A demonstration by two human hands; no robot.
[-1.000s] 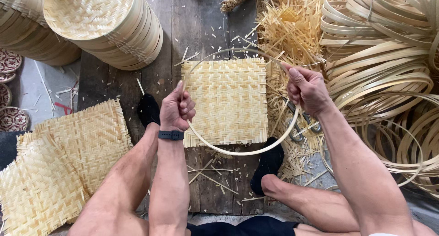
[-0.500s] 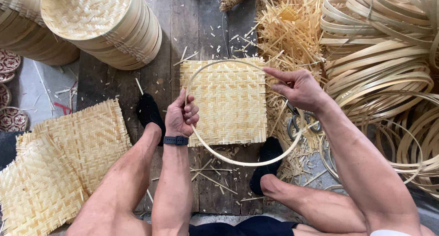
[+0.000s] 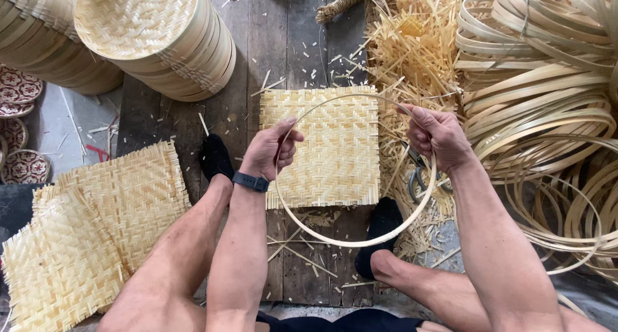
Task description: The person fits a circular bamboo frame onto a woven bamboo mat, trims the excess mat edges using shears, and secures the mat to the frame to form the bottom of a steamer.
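Both my hands grip a thin bamboo hoop (image 3: 351, 240), held level above a square woven bamboo mat (image 3: 331, 145) on the dark plank floor. My left hand (image 3: 271, 150), with a black wristband, pinches the hoop's left side. My right hand (image 3: 438, 136) holds its right side. The hoop circles most of the mat from above. My two feet in black socks rest on either side of the mat.
A stack of woven round trays (image 3: 158, 39) stands at the upper left. Several woven mats (image 3: 90, 232) lie at the lower left. Coiled bamboo strips and hoops (image 3: 547, 113) fill the right side. Loose bamboo shavings (image 3: 412, 49) and scissors (image 3: 417, 177) lie beside the mat.
The hoop has turned from tilted to nearly flat over the mat. My left hand has shifted along its left edge and my right hand has moved right along the rim.
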